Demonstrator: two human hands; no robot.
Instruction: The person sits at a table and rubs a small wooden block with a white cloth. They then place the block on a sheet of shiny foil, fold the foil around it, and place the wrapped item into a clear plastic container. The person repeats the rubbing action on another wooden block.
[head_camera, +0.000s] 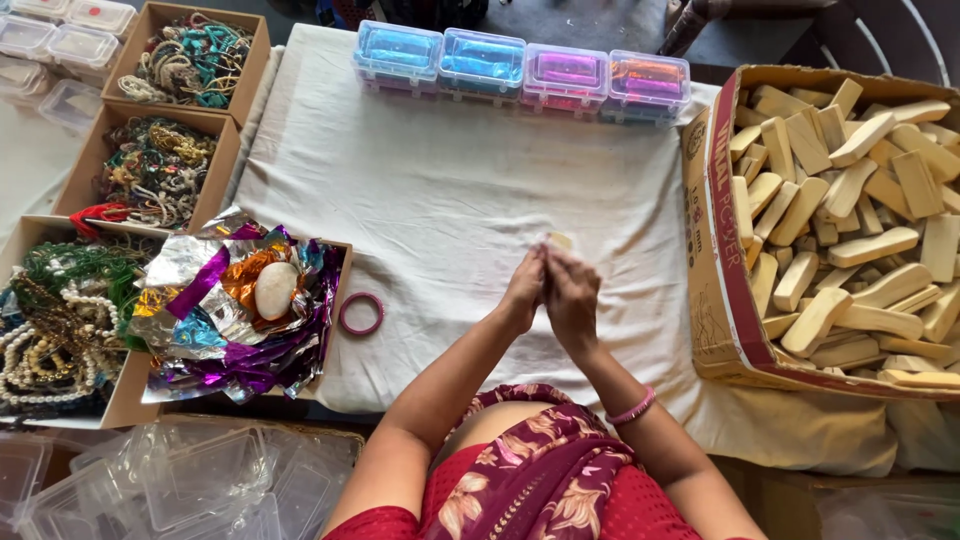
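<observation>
Both hands, left (524, 290) & right (572, 298), pressed together palm to palm round small pale wood piece (559, 240), tip poking out beyond fingertips, long axis pointing away, above white cloth (440, 190) mid-surface.

The white cloth (440, 190) on the counter lies bare through the frame's centre. 4 lidded plastic boxes (520, 72) line its top edge, the wood-block carton (715, 250) walls the right, the foil tray (240, 300) and pink bangle (361, 313) the left.
</observation>
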